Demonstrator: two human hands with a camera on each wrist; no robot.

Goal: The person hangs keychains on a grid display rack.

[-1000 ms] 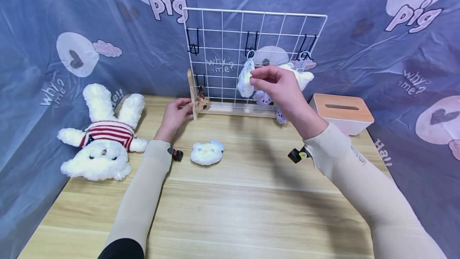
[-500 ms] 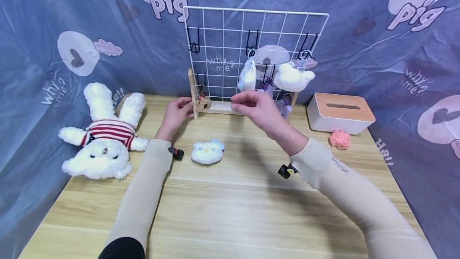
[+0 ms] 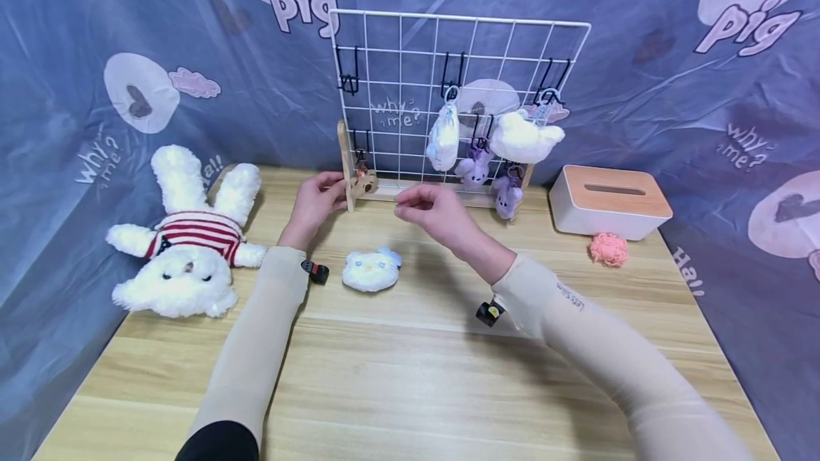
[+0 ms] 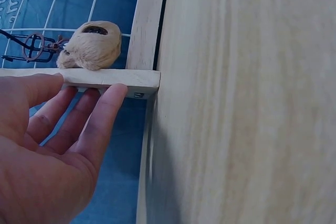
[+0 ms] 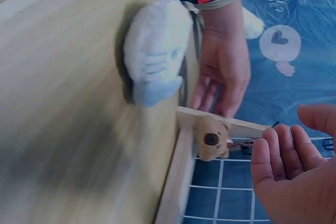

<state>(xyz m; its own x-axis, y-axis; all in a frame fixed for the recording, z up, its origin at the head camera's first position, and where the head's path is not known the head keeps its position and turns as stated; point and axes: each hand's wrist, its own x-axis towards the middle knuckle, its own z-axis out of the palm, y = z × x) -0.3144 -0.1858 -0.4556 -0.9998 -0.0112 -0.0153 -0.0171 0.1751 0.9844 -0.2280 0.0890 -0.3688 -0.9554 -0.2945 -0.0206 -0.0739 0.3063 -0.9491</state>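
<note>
My left hand (image 3: 318, 198) grips the left wooden upright (image 4: 105, 78) of a white wire grid rack (image 3: 461, 18), thumb on one side and fingertips on the other. A small brown bear plush charm (image 4: 94, 45) hangs from a black hook just inside that upright. My right hand (image 3: 438, 215) hovers in front of the rack's bottom bar, fingers loosely bent and nothing in them. In the right wrist view its palm and fingers (image 5: 286, 150) show bare. Between the hands and nearer me, a white cat-face plush (image 3: 370, 271) with a blue bow lies on the table.
White plush charms (image 3: 443, 137) and purple ones (image 3: 475, 168) hang on the rack's right half. To the right stand a tissue box (image 3: 608, 198) with a wooden lid and a pink fluffy piece (image 3: 608, 249). A large white plush toy (image 3: 192, 233) in a striped top lies left.
My right hand has dropped down and left from beside the hanging white plush to the bottom bar, uncovering the purple charms. My left hand has stayed on the upright.
</note>
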